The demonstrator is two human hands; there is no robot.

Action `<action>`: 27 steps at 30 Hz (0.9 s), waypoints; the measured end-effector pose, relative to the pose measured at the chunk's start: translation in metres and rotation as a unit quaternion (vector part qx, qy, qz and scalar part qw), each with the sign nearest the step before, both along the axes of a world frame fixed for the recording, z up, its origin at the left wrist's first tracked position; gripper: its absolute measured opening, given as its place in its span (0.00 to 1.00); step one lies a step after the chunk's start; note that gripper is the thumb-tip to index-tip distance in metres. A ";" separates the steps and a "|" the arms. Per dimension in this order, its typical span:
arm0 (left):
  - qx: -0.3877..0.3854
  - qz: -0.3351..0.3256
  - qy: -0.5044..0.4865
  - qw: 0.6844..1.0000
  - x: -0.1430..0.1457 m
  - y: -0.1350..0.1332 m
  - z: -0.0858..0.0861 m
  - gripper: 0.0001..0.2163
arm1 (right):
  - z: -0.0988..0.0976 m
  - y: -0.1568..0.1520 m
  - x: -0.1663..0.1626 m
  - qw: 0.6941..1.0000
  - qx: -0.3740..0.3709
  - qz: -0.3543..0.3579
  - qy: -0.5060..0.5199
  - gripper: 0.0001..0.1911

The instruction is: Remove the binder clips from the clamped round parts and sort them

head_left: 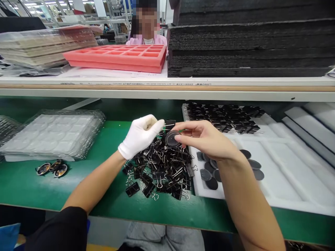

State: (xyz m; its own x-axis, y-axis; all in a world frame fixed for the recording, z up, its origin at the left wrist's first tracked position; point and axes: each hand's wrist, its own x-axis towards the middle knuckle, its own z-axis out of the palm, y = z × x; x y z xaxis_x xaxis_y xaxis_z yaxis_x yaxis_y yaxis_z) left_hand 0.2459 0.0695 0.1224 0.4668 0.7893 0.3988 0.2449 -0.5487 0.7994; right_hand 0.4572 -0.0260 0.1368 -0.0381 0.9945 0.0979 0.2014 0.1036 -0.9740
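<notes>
My left hand (142, 134), in a white glove, pinches a black binder clip (170, 124) by its wire handle. Bare, my right hand (201, 137) grips a dark round disc (172, 138) between thumb and fingers, just below and beside that clip. Whether clip and disc touch I cannot tell. Beneath both hands lies a heap of black binder clips (159, 174) with silver wire handles. Right of the heap, several loose dark discs (209, 174) rest on a white foam tray (285, 167), partly hidden by my right forearm.
Clipped pieces in rows (225, 116) fill the tray's far end. Clear plastic trays (52, 134) are stacked at left, near some small shiny round parts (52, 168). Overhead, a shelf (157, 93) carries a red foam tray (117, 61) and black foam sheets (248, 45). A person (147, 40) sits opposite.
</notes>
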 end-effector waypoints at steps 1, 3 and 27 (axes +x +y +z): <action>0.019 -0.009 -0.003 1.000 -0.002 0.000 0.000 0.21 | -0.001 0.001 -0.001 1.000 0.009 -0.009 0.002 0.15; 0.069 -0.014 -0.006 0.998 -0.006 0.003 0.001 0.23 | -0.001 0.001 -0.002 0.999 0.026 -0.025 0.011 0.17; -0.032 -0.143 0.173 0.974 -0.003 0.000 0.000 0.21 | 0.010 -0.007 0.030 0.999 0.036 -0.024 -0.033 0.14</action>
State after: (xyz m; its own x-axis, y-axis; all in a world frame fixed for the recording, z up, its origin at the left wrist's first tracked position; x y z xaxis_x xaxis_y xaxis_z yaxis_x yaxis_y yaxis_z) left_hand 0.2432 0.0695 0.1229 0.7689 0.6253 0.1334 0.3498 -0.5860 0.7309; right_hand 0.4869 -0.0334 0.1470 0.0015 0.9857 0.1682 0.2712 0.1615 -0.9489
